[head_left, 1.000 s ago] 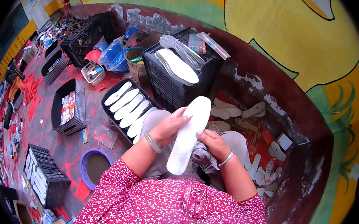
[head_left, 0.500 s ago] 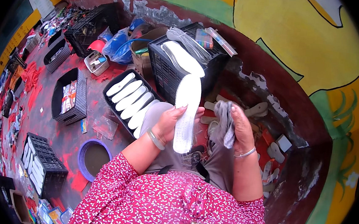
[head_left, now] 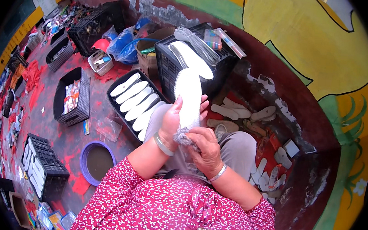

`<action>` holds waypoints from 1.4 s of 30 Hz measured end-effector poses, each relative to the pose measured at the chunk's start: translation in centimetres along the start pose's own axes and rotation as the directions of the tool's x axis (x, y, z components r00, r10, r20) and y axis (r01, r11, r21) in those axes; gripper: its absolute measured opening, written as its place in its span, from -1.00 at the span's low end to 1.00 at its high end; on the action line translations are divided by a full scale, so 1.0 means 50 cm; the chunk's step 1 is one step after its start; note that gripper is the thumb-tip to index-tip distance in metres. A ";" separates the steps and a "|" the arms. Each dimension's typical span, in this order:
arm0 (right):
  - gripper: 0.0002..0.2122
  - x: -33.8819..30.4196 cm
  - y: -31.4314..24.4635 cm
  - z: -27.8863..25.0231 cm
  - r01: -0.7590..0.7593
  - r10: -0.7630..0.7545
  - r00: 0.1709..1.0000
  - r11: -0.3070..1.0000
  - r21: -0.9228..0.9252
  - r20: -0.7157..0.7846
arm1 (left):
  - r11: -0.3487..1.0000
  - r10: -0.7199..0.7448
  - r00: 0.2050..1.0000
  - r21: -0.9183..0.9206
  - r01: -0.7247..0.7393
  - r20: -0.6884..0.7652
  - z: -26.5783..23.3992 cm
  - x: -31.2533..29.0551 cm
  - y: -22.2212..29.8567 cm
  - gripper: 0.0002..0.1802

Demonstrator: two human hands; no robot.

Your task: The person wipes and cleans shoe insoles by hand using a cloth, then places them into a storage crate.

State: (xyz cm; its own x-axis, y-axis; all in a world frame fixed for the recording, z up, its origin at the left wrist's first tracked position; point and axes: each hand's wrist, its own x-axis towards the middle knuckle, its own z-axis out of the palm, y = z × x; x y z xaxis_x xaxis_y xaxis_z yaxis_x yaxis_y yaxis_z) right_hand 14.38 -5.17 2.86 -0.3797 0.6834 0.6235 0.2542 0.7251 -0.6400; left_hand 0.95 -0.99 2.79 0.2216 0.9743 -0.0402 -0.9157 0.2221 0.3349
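A white shoe insole (head_left: 188, 91) lies upright along my left hand (head_left: 172, 122), which is closed round its lower half with the fingertips showing past the right edge. My right hand (head_left: 206, 146) grips a bunched grey cloth (head_left: 184, 137) and presses it on the insole's near end, so that end is hidden. Just beyond the insole's far tip, a stack of white insoles (head_left: 192, 59) rests on a black plastic crate (head_left: 163, 70). Beside that stack lies a bundle of grey insoles (head_left: 198, 42).
Left of my knees, a black basket (head_left: 113, 93) holds several white insoles. A purple-rimmed basin (head_left: 83, 161) stands nearer. Another crate of insoles (head_left: 52, 174) is at the lower left. Loose insoles (head_left: 225, 111) and shoes lie right of my legs, beside the peeling wall (head_left: 280, 103).
My right hand has moved left with the grey cloth, from beside the insole onto its near end. The insole has shifted slightly left and away from me.
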 end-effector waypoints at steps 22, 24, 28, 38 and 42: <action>-0.83 0.063 0.007 -0.020 -0.029 -0.009 0.993 0.947 -0.321 -0.116 | 0.996 -0.009 1.000 -0.087 0.009 0.001 0.039 -0.014 -0.025 -0.34; -0.79 0.029 -0.030 -0.013 0.062 -0.074 0.996 0.964 -0.258 -0.039 | 0.994 0.087 0.996 -0.061 -0.088 -0.017 0.042 -0.005 0.007 -0.34; -0.81 0.045 -0.027 -0.016 0.071 -0.099 0.994 0.922 -0.381 -0.054 | 0.996 -0.017 0.995 -0.084 0.025 0.094 0.054 -0.020 -0.006 -0.34; -0.86 0.086 0.191 -0.174 -0.629 0.631 0.689 0.765 0.137 -0.357 | 0.987 0.015 0.993 -0.161 0.004 0.116 0.027 -0.035 0.003 -0.37; -0.67 0.092 0.124 -0.185 -0.375 0.694 0.695 0.570 0.731 -0.185 | 0.989 0.053 0.994 -0.144 -0.039 0.096 0.006 -0.028 0.029 -0.39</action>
State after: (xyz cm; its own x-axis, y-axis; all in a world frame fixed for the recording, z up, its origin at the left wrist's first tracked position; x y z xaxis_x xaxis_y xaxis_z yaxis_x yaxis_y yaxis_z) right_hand 22.45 3.23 5.92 0.0771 0.9944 0.0721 -0.3632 0.0954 -0.9268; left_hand -0.59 -2.02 3.59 0.2040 0.9766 0.0685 -0.9624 0.1872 0.1967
